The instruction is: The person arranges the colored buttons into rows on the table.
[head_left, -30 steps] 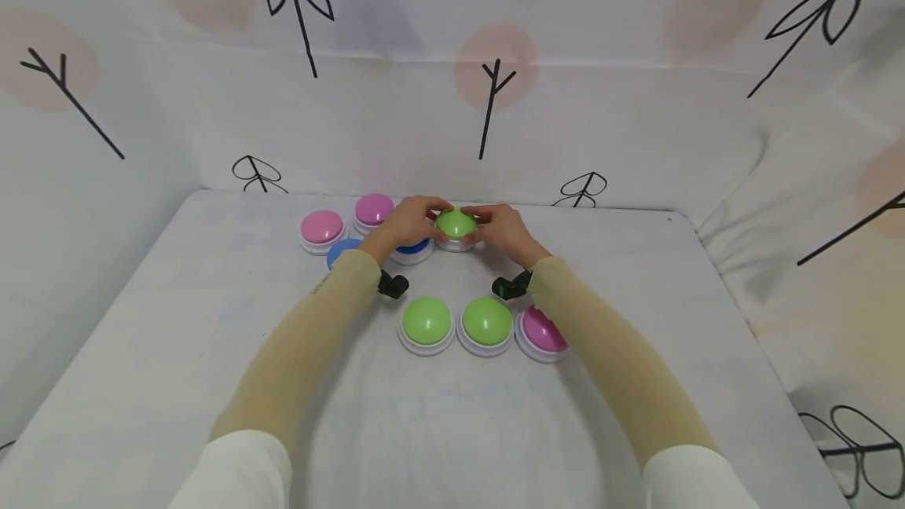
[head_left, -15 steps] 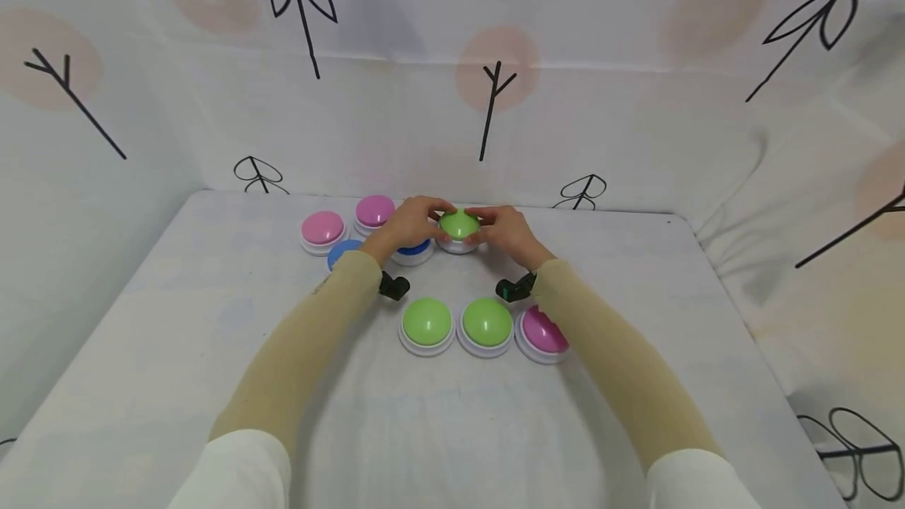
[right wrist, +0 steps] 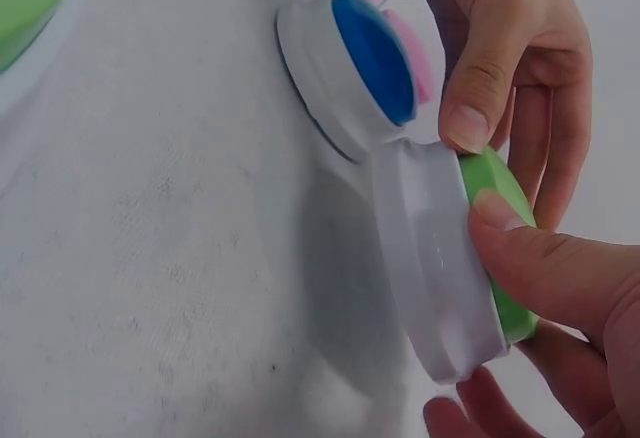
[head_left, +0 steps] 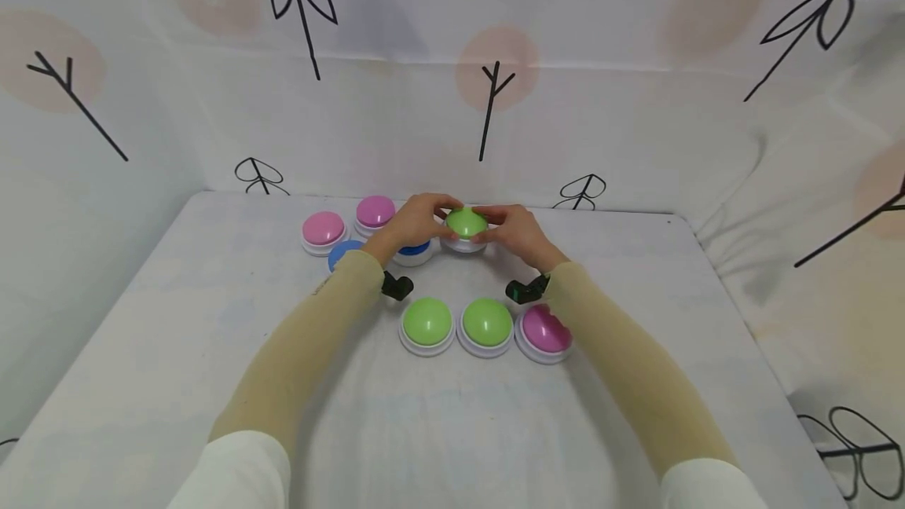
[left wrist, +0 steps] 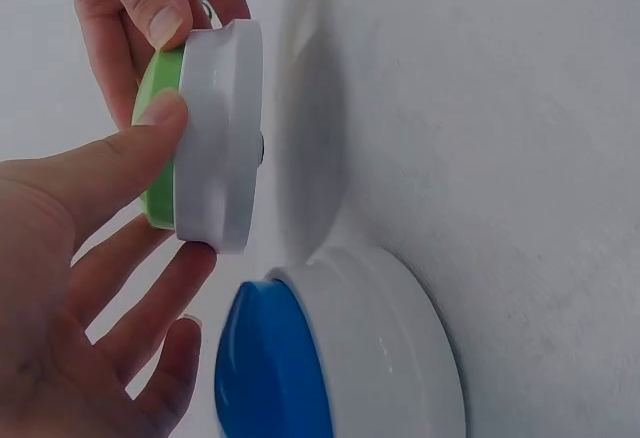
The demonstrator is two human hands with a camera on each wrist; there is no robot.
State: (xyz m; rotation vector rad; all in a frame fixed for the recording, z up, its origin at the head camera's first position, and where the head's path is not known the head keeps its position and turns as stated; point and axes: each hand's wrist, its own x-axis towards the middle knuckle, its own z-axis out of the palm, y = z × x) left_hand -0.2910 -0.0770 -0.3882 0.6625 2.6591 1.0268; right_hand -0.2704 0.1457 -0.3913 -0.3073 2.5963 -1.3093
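Both hands hold a green dome push button (head_left: 467, 222) with a white base near the back of the table. My left hand (head_left: 419, 218) grips its left side, thumb on the green dome and fingers at the white rim. From the right, my right hand (head_left: 519, 232) pinches it in the same way. In the left wrist view the button's white base (left wrist: 220, 138) is raised over the white surface, casting a shadow. Just beside it a blue push button (left wrist: 275, 368) rests on the table, partly hidden by my left hand in the head view.
A pink button (head_left: 323, 228) and a magenta button (head_left: 375, 211) stand back left; a blue button (head_left: 343, 252) is half covered by my left sleeve. Nearer sit two green buttons, one left (head_left: 427, 322), one right (head_left: 487, 323), and a magenta button (head_left: 544, 330) partly behind my right sleeve.
The held green button has shifted slightly to the right, away from the blue button beside it, and both hands have moved with it. The other buttons have stayed in place.
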